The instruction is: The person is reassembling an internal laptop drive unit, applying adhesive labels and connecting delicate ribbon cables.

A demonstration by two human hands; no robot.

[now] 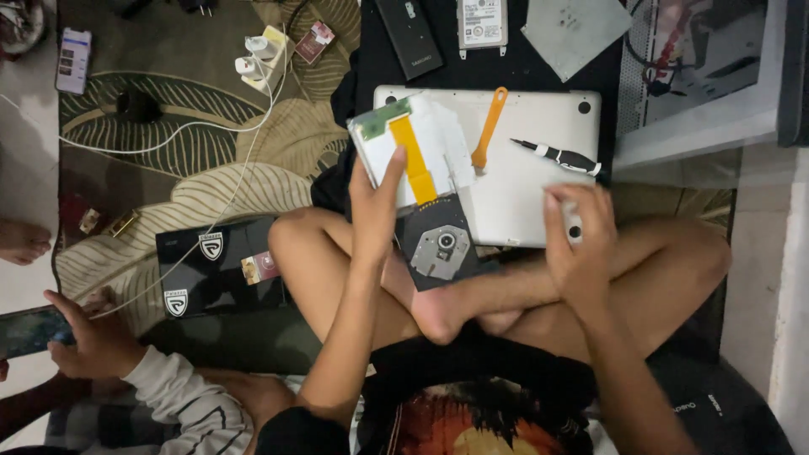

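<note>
At the far left a co-worker's hand (88, 337) in a striped sleeve holds a phone (29, 330), apart from the person's own hands. Beside it a black closed laptop (221, 268) with shield-shaped stickers lies on the leaf-patterned rug (160, 135), and a white cable (211, 160) runs across the rug up to a white power strip (263, 57).

The person sits cross-legged on the floor. The left hand (373, 215) is raised, fingers and thumb closed around the lower edge of a white drive caddy (404, 152) with a green circuit strip along its top and an orange ribbon cable (415, 162) down its face; the caddy is tilted and held just above the left edge of the silver laptop (522, 181), which lies bottom-up across the person's legs. Under the caddy, a dark optical drive (438, 248) rests flat against the shin.

On the silver laptop lie an orange plastic pry tool (489, 126) and, to its right, a small black screwdriver (563, 157). The right hand (577, 240) rests at the laptop's lower right corner with fingers curled; it seems to pinch something small and white, though the view is too poor to say what.

Above the laptop, on black cloth, are a black drive enclosure (409, 35), a bare hard drive (482, 24) and a grey sheet (575, 29).
</note>
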